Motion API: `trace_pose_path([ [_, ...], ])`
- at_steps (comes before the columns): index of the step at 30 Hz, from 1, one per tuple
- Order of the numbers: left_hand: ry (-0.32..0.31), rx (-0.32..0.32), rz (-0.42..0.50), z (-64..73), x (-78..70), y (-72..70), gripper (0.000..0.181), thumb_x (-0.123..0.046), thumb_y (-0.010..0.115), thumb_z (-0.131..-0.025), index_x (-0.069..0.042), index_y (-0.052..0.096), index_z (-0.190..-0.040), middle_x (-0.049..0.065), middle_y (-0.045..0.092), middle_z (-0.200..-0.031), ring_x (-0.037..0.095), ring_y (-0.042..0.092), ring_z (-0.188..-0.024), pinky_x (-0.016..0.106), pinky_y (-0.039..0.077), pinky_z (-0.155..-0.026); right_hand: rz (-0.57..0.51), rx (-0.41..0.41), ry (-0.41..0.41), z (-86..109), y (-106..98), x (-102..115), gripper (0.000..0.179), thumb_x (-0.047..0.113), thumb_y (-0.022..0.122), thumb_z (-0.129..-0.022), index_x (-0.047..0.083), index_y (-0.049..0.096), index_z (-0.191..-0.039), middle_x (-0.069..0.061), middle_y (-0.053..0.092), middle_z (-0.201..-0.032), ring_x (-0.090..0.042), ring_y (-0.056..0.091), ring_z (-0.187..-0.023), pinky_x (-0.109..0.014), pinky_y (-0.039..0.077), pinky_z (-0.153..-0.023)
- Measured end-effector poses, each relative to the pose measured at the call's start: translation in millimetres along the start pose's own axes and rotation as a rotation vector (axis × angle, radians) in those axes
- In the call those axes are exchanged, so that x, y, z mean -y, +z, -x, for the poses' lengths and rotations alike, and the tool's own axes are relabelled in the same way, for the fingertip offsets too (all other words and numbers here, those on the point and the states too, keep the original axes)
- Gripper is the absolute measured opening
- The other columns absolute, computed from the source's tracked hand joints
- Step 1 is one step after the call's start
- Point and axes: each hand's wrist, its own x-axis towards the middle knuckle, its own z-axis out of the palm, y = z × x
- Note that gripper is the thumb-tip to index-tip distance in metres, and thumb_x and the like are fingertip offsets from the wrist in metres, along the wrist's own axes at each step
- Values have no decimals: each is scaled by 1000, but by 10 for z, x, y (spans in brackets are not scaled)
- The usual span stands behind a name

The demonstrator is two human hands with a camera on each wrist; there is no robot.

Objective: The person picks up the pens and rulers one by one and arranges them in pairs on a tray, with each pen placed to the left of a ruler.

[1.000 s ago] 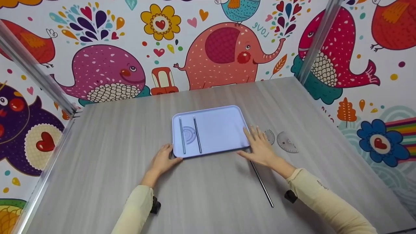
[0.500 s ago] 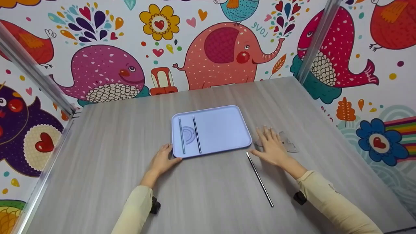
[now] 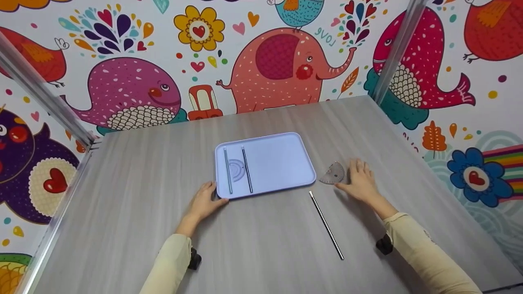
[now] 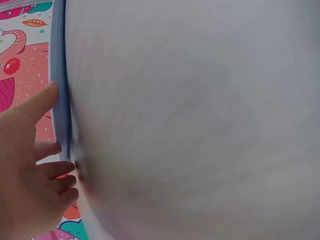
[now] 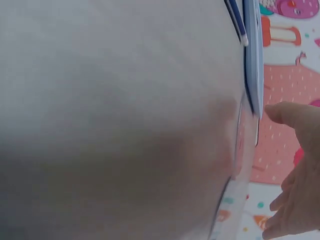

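A pale lavender tray [image 3: 280, 163] lies on the table with two pencils, a teal-grey one [image 3: 228, 170] and a dark one [image 3: 247, 169], and a clear protractor [image 3: 235, 170] between them. My left hand [image 3: 202, 202] holds the tray's near left corner, thumb on the front edge and fingers along the left side. To the right of the tray my right hand [image 3: 362, 183] has its fingers extended, its thumb by a clear protractor [image 3: 334, 174]. A second protractor there is hidden by this hand. A dark patterned pencil [image 3: 327, 225] lies in front of it, apart.
The grey wood-grain table [image 3: 261, 249] extends around the tray. Walls printed with cartoon animals [image 3: 282, 73] stand behind and at both sides, with metal posts [image 3: 398, 53] at the rear corners.
My right hand has left the tray's near right corner and moved rightward past the nearer protractor, which is uncovered now, while the farther one is covered. My left hand and the tray have stayed put.
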Motion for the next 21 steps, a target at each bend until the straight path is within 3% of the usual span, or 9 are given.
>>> trace_pose_path([
  [6, -5, 1, -4, -3, -5, 0, 70, -29, 69, -78, 12, 43, -128, 34, 39, -131, 44, 33, -125, 50, 26, -105, -128, -48, 122, -30, -39, -151, 93, 25, 75, -70, -23, 22, -131, -44, 29, -129, -56, 30, -118, -61, 28, -98],
  [10, -17, 7, -5, 3, -6, 0, 71, -30, 69, -78, 11, 42, -128, 34, 38, -132, 44, 32, -126, 50, 25, -105, -112, -65, 198, -28, -57, -212, 83, 27, 76, -67, -21, 37, -122, -42, 42, -114, -54, 42, -104, -60, 38, -86],
  [14, -15, 9, -16, 8, -8, -4, 71, -30, 69, -78, 12, 42, -128, 33, 39, -132, 43, 34, -125, 49, 27, -105, -71, -51, 235, -27, -60, -250, 71, 29, 76, -66, -20, 48, -109, -38, 47, -103, -51, 45, -97, -58, 40, -78],
  [21, -26, 18, -17, 8, -15, -18, 72, -29, 69, -78, 12, 40, -129, 32, 38, -133, 42, 34, -125, 48, 26, -106, -79, -53, 277, -53, -36, -267, 62, 29, 73, -71, -18, 52, -107, -33, 48, -102, -47, 43, -98, -55, 38, -79],
])
